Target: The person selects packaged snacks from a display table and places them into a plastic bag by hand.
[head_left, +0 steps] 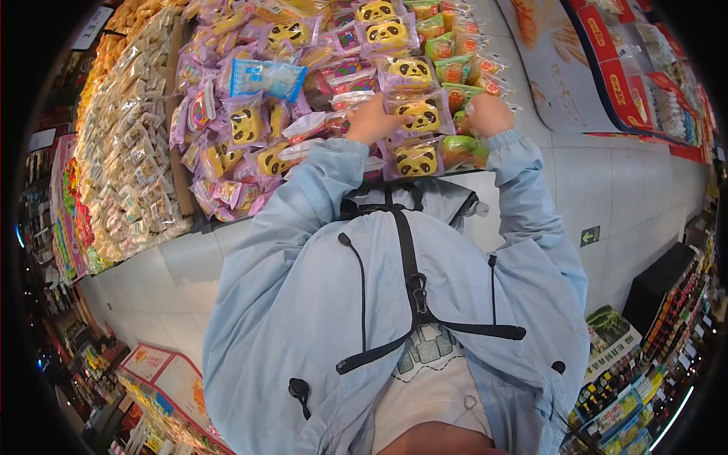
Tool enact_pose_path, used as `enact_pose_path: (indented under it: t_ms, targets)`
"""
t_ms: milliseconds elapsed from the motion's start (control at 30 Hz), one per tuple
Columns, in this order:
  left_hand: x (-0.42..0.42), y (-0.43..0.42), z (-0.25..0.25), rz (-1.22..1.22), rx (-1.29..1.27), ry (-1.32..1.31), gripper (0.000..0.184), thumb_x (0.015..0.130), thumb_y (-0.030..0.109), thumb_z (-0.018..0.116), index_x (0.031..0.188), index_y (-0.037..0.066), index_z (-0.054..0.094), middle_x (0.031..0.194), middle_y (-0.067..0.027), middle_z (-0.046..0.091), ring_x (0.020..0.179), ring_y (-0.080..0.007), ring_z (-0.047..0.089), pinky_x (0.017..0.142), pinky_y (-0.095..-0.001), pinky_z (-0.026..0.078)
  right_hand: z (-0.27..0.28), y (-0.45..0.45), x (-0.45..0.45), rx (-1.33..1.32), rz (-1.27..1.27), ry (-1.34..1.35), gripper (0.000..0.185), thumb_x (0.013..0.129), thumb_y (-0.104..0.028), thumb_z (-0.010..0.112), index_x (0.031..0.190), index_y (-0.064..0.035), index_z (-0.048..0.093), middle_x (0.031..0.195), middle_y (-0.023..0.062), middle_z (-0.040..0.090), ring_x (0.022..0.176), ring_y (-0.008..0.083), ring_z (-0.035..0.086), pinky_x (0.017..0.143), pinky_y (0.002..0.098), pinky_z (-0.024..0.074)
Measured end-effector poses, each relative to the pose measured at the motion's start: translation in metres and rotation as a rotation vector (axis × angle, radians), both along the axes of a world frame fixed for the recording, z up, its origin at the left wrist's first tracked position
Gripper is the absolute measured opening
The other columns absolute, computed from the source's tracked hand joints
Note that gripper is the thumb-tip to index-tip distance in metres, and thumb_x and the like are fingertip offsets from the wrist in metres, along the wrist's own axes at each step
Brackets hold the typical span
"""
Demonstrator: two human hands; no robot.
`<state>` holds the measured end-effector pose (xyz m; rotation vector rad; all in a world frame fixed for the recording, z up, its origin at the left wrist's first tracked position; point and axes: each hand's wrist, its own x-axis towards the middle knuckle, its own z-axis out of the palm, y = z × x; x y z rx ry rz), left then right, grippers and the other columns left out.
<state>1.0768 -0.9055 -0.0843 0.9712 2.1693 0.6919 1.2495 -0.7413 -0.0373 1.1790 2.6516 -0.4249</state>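
My left hand (374,121) rests at the left side of a row of panda-faced cakes in purple wrappers. Its thumb stretches out over one panda cake packet (418,115), apart from the other fingers. Another panda cake packet (416,160) lies nearer to me, at the front of the row. On the right, my right hand (491,115) is closed at the column of green and orange snack packets. Its fingers pinch the clear wrapper end of one green packet (459,97). A green packet (458,147) lies just below that hand.
A blue-and-white packet (268,79) lies on the jumbled panda cakes to the left. Beyond a cardboard divider (179,114) are many small wrapped snacks (129,144). A display stand (565,68) with red boxes is at right, across the tiled floor (599,182).
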Motion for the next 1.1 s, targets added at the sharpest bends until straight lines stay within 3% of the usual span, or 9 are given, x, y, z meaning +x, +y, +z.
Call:
enact_pose_path:
  t_ms: [167,233,333,433,567,667,833,933,1100]
  targets:
    - [-0.008,-0.001,-0.009,-0.022,0.028,-0.022,0.071,0.061,0.055,0.069,0.106,0.004,0.051,0.098,-0.0142,0.062,0.095,-0.0292,0.057,0.093,-0.0500,0.023,0.000,-0.001,0.001,-0.068,0.087,0.065,0.021,0.070,-0.019,0.061,0.087,-0.0088,0.067,0.084,0.0145,0.064,0.082,0.0318,0.062,0.073,0.0415,0.0485]
    - [-0.005,-0.003,0.001,-0.017,-0.008,0.005,0.072,0.061,0.055,0.069,0.108,0.003,0.051,0.097,-0.0132,0.062,0.093,-0.0284,0.057,0.093,-0.0509,0.022,-0.005,-0.002,0.007,-0.092,0.071,0.224,0.024,0.068,-0.018,0.062,0.091,-0.0104,0.067,0.087,0.0139,0.064,0.083,0.0311,0.061,0.074,0.0401,0.0483]
    - [-0.005,-0.009,0.011,0.084,0.016,-0.075,0.070,0.062,0.053,0.070,0.107,0.002,0.052,0.092,-0.0102,0.062,0.085,-0.0236,0.058,0.087,-0.0451,0.033,-0.010,-0.001,0.017,-0.106,0.031,0.397,0.028,0.068,-0.018,0.063,0.095,-0.0128,0.066,0.091,0.0134,0.064,0.086,0.0302,0.061,0.077,0.0387,0.0477]
    - [-0.006,-0.016,-0.011,0.202,0.223,-0.136,0.050,0.070,0.039,0.072,0.098,0.001,0.057,0.082,-0.0047,0.061,0.070,-0.0110,0.057,0.061,-0.0252,0.045,0.008,-0.014,0.015,-0.212,0.061,0.472,0.031,0.068,-0.017,0.063,0.099,-0.0144,0.066,0.098,0.0133,0.063,0.088,0.0297,0.060,0.078,0.0386,0.0476]
    - [-0.010,-0.019,-0.017,0.167,0.247,-0.264,0.045,0.070,0.043,0.069,0.084,0.001,0.062,0.073,-0.0067,0.062,0.073,-0.0151,0.058,0.062,-0.0293,0.043,-0.002,-0.032,0.001,-0.134,0.323,0.472,0.027,0.070,-0.017,0.063,0.096,-0.0130,0.066,0.111,0.0128,0.058,0.093,0.0289,0.059,0.079,0.0373,0.0478]
    - [-0.013,-0.017,-0.038,0.193,0.262,-0.253,0.044,0.071,0.043,0.069,0.081,0.001,0.062,0.071,-0.0069,0.062,0.071,-0.0153,0.058,0.063,-0.0302,0.043,-0.006,-0.049,-0.009,-0.038,0.301,0.343,0.021,0.071,-0.017,0.061,0.091,-0.0119,0.066,0.112,0.0115,0.057,0.094,0.0284,0.058,0.079,0.0363,0.0481]
    - [-0.008,-0.017,-0.026,0.175,0.260,-0.092,0.040,0.074,0.039,0.068,0.084,0.001,0.061,0.074,-0.0076,0.063,0.070,-0.0153,0.058,0.064,-0.0298,0.043,-0.005,-0.048,-0.013,-0.047,0.286,0.360,0.015,0.073,-0.017,0.058,0.085,-0.0104,0.066,0.093,0.0105,0.058,0.084,0.0295,0.059,0.075,0.0382,0.0479]
    - [-0.007,-0.024,0.003,0.343,0.438,-0.336,0.031,0.076,0.030,0.067,0.085,0.001,0.060,0.075,-0.0075,0.062,0.071,-0.0153,0.058,0.064,-0.0293,0.044,0.006,-0.045,-0.012,-0.078,0.233,0.436,0.013,0.071,-0.015,0.063,0.081,-0.0070,0.064,0.087,0.0109,0.057,0.080,0.0299,0.058,0.071,0.0380,0.0461]
    - [-0.023,-0.065,0.017,0.389,0.472,-0.111,0.024,0.076,0.023,0.068,0.084,0.001,0.061,0.076,-0.0076,0.062,0.072,-0.0168,0.058,0.065,-0.0299,0.045,0.026,-0.055,-0.006,-0.142,0.237,0.593,0.011,0.070,-0.012,0.064,0.078,-0.0047,0.062,0.077,0.0117,0.057,0.075,0.0299,0.057,0.066,0.0375,0.0451]
